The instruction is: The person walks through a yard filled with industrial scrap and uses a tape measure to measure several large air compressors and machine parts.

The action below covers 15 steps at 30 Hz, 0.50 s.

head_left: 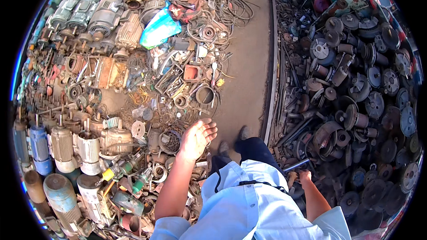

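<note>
Scrap metal (178, 62) spreads over the ground beyond and to the left of the person's left hand (195, 138), while a shaded pile of rotors and discs (373, 105) covers the ground to the right of the right hand (305, 176) and ahead of it. Between these heaps, a brown strip of floor (249, 62) runs forward, to the right of the left hand. Finned motors (61, 144) stand upright well to the left of that hand; a bright blue plastic bag (160, 29) lies well beyond it, and a round, hollow housing (169, 141) sits to its near left.

The smallest piece here, a shiny metal bar (296, 165), lies just ahead of the right hand, by far the nearer of the two. Its long axis runs crosswise, the right end slightly farther forward. The right hand's fingers look curled, but shadow hides whether they grip the bar or something else. The left hand is spread loosely, holding nothing, well apart from the bar on its left.
</note>
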{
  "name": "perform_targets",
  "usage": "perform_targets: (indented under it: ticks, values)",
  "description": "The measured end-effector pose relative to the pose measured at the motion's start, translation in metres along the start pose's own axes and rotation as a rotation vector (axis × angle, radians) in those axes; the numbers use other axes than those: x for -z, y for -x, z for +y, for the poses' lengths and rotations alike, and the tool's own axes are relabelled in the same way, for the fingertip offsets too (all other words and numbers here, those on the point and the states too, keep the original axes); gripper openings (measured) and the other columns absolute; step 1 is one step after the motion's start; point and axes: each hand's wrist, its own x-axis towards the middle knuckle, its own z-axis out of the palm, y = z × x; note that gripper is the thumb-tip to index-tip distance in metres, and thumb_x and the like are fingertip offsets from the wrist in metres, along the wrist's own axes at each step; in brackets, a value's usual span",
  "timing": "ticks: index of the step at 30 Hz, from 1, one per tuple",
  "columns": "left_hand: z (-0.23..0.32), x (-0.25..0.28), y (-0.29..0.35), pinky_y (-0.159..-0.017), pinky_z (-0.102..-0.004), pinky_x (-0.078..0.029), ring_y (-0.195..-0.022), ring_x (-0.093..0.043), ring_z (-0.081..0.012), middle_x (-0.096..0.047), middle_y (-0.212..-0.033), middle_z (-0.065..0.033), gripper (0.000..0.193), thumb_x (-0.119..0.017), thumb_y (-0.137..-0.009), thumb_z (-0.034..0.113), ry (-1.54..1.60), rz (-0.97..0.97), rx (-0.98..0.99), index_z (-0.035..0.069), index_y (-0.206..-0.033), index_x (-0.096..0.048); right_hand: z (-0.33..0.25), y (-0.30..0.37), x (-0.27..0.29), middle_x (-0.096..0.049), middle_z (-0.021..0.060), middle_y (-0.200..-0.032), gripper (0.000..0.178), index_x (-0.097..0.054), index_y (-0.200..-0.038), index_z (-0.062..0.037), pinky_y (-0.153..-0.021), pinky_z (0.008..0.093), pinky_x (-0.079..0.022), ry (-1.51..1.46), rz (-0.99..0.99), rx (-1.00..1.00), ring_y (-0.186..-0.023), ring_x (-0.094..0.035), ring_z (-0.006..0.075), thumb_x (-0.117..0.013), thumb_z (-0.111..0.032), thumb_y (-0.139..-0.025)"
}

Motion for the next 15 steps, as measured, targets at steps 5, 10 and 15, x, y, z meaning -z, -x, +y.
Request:
perform_targets:
  ticks: [5,10,15]
  values:
    - [0.026,-0.051,-0.126,-0.084,-0.0394,-0.05,-0.093,-0.062,-0.0255,-0.064,-0.101,-0.0134,0.026,-0.049,-0.093,0.024,-0.082,0.106,0.066,0.002,-0.106,-0.057,-0.071,-0.011,-0.051,-0.066,0.0084,-0.09,0.02,-0.066,-0.098,-0.0086,-0.066,0.0395,-0.051,-0.005,-0.169,-0.036,-0.085,-0.064,0.022,-0.061,-0.021,-0.083]
    - [0.038,-0.062,-0.222,-0.081,-0.038,-0.051,-0.09,-0.063,-0.0244,-0.064,-0.096,-0.0123,0.024,-0.052,-0.093,0.023,-0.35,0.314,0.132,0.003,-0.107,-0.056,-0.304,-0.026,-0.06,-0.069,0.0136,-0.094,0.031,-0.066,-0.107,-0.0063,-0.07,0.0366,-0.053,0.124,-0.209,0.294,-0.084,-0.067,0.0266,-0.061,-0.023,-0.081]
    - [0.055,0.007,-0.29,-0.043,-0.023,-0.035,-0.051,-0.044,-0.0092,-0.048,-0.066,0.003,0.016,-0.055,-0.087,0.017,-0.932,0.596,0.17,0.01,-0.101,-0.055,-0.539,-0.06,-0.03,-0.068,0.0189,-0.093,0.035,-0.063,-0.107,0.0024,-0.08,0.0346,-0.051,0.034,-0.084,0.727,-0.089,-0.066,0.0292,-0.058,-0.022,-0.083]
